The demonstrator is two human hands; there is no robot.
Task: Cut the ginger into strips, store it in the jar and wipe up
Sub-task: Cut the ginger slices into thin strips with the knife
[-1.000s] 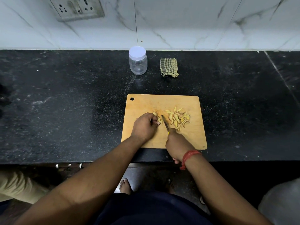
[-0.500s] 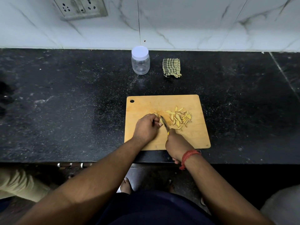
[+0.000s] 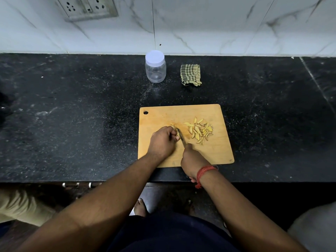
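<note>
A wooden cutting board [image 3: 214, 151] lies on the black counter. My left hand [image 3: 162, 140] curls over a small piece of ginger [image 3: 174, 127] near the board's middle, mostly hiding it. My right hand [image 3: 193, 161] grips a knife [image 3: 181, 136], whose blade stands against the ginger at my left fingertips. A pile of pale yellow ginger strips [image 3: 200, 131] lies on the board to the right of the blade. A clear plastic jar [image 3: 155, 67] with a white lid on stands at the back of the counter. A folded checked cloth [image 3: 190, 75] lies to its right.
The black stone counter [image 3: 72, 115] runs wide on both sides, its front edge just below the board. A white marble wall with a socket plate [image 3: 87, 7] stands behind. My feet and dark clothing show below the counter edge.
The knife has stayed at the ginger piece with small cutting shifts. My hands hold the same places on the board, and the view has drifted slightly.
</note>
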